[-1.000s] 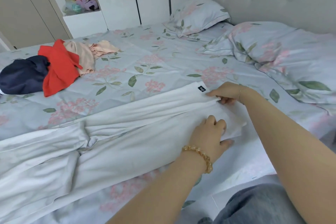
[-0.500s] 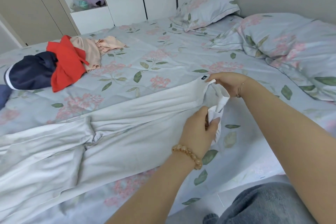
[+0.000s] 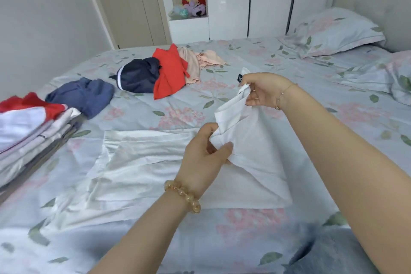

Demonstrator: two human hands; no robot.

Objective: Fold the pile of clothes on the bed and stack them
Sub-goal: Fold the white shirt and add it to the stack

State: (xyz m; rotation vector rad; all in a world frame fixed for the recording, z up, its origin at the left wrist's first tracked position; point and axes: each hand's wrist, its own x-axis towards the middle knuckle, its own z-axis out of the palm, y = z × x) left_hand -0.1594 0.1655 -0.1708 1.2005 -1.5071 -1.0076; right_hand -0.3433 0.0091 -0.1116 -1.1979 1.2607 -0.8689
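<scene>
Roughly mid-task: folded stack (image 3: pixel 33 131) sits at the bed's left edge, left hand (image 3: pixel 205 151) and right hand (image 3: pixel 261 90) both pinch the lifted end of the white garment (image 3: pixel 155 162) mid-bed, four loose pieces (image 3: pixel 155 73) wait beyond, open sheet (image 3: pixel 333 100) to the right for laying folds

Folded stack (image 3: pixel 29 131) cut by left edge; black tag (image 3: pixel 240 78) lettering illegible.
</scene>
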